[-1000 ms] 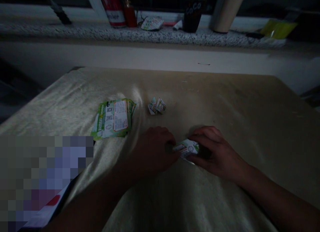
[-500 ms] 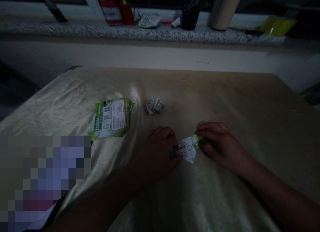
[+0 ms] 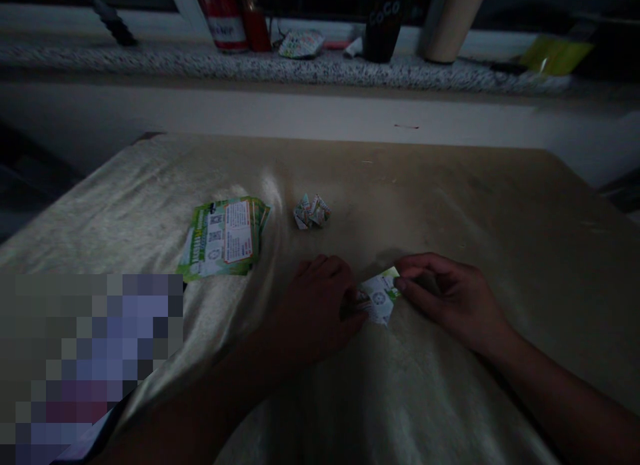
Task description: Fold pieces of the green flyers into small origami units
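At 10 o'clock from my left hand (image 3: 323,301): stacked green-and-white leaflets (image 3: 223,241). At 12: two small folded pieces (image 3: 312,212). Left digits closed on the left end of the folded paper (image 3: 381,299), at 3 o'clock; my right hand (image 3: 443,288) pinches its upper-right corner, thumb against finger.

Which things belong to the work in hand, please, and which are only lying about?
In the work:
folded green-and-white printed paper in left hand and right hand
flat stack of green printed sheets, probably
two small folded multicoloured paper pieces, probably

Just lying about, apparently, on grey speckled stone sill:
red container with white label
dark cup with white lettering
tan cylinder
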The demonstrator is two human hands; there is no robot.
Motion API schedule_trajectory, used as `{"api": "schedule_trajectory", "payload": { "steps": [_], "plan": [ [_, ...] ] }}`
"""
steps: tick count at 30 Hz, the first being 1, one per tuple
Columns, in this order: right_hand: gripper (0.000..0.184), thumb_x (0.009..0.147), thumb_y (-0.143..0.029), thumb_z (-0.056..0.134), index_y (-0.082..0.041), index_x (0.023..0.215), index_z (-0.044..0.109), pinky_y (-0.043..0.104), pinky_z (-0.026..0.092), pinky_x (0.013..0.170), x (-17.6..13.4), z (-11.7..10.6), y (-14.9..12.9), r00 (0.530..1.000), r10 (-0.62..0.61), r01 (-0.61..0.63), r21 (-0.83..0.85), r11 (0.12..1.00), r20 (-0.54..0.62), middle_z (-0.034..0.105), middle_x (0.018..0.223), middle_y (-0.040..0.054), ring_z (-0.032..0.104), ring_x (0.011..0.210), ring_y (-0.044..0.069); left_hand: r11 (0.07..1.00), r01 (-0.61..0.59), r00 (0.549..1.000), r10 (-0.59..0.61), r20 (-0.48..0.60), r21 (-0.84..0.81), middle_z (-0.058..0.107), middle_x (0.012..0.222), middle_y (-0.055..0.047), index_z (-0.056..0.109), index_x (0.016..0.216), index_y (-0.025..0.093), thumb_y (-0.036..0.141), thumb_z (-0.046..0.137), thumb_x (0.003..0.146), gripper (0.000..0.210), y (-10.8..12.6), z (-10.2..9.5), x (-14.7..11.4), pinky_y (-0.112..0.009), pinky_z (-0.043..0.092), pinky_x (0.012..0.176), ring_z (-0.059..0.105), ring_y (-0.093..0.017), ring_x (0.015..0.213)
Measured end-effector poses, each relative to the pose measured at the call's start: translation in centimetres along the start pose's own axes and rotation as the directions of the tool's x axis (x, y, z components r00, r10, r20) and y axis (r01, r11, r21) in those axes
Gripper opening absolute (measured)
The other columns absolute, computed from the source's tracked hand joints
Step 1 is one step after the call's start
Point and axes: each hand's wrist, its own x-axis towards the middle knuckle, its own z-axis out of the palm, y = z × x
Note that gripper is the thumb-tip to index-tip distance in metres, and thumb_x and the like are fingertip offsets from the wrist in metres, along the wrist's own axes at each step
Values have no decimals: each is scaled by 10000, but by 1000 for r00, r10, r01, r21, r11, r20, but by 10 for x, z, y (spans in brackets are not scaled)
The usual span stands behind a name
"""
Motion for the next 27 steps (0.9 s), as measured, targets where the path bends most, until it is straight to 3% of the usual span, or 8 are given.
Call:
{"api": "schedule_trajectory", "payload": {
  "steps": [4, 8, 11, 16, 19, 22, 27],
  "plan": [
    [173, 810, -268, 760, -204, 962, 706, 256, 588, 626, -1, 6, -4, 999, 51, -52, 142, 989, 12, 764, 755, 13, 709, 660, 145, 965, 162, 986, -151, 67, -205, 667, 886, -6, 632, 965, 203, 357, 720, 781, 255, 8, -10, 2, -306, 415, 695, 603, -194, 815],
    [231, 773, -272, 810, -208, 977, 725, 226, 568, 605, -3, 12, -6, 980, 151, -188, 349, 918, 128, 766, 752, -1, 693, 626, 119, 909, 187, 957, -84, 277, -373, 616, 669, 46, 699, 885, 200, 363, 650, 857, 173, 10, -16, 3, -248, 321, 541, 543, -120, 604],
    [169, 814, -307, 788, -200, 941, 759, 220, 557, 607, -3, 11, -8, 956, 164, -266, 485, 833, 243, 761, 758, 13, 685, 638, 115, 790, 270, 926, -57, 372, -550, 592, 612, 45, 724, 833, 169, 367, 625, 890, 229, 6, -15, 2, -222, 324, 516, 519, -101, 562],
    [174, 842, -333, 774, -163, 876, 793, 211, 540, 613, -2, 5, -5, 906, 115, -368, 625, 689, 407, 730, 681, 23, 661, 615, 107, 447, 308, 925, 65, 374, -840, 754, 918, -43, 768, 1032, 158, 323, 678, 878, 243, 2, -8, -1, -251, 489, 724, 665, -146, 775],
    [157, 832, -302, 794, -150, 869, 796, 175, 525, 621, -3, 4, -2, 868, 65, -402, 619, 675, 493, 734, 686, 22, 656, 624, 86, 305, 308, 927, 116, 356, -901, 773, 955, -73, 778, 1004, 144, 298, 712, 866, 217, 1, -4, -1, -251, 514, 766, 695, -155, 817],
    [141, 842, -289, 788, -150, 863, 799, 161, 515, 616, -3, 6, -1, 847, 37, -406, 602, 687, 530, 734, 689, 18, 649, 625, 75, 248, 303, 932, 126, 341, -920, 777, 923, -79, 776, 961, 134, 274, 733, 858, 179, 1, 0, -1, -240, 518, 742, 703, -152, 799],
    [138, 835, -280, 798, -142, 834, 792, 137, 512, 627, -3, 6, 0, 830, 16, -422, 609, 671, 558, 731, 694, 8, 646, 626, 58, 246, 303, 936, 102, 336, -921, 761, 852, -80, 767, 927, 111, 306, 747, 840, 214, 1, 3, -3, -241, 507, 685, 683, -151, 736]
  ]
}}
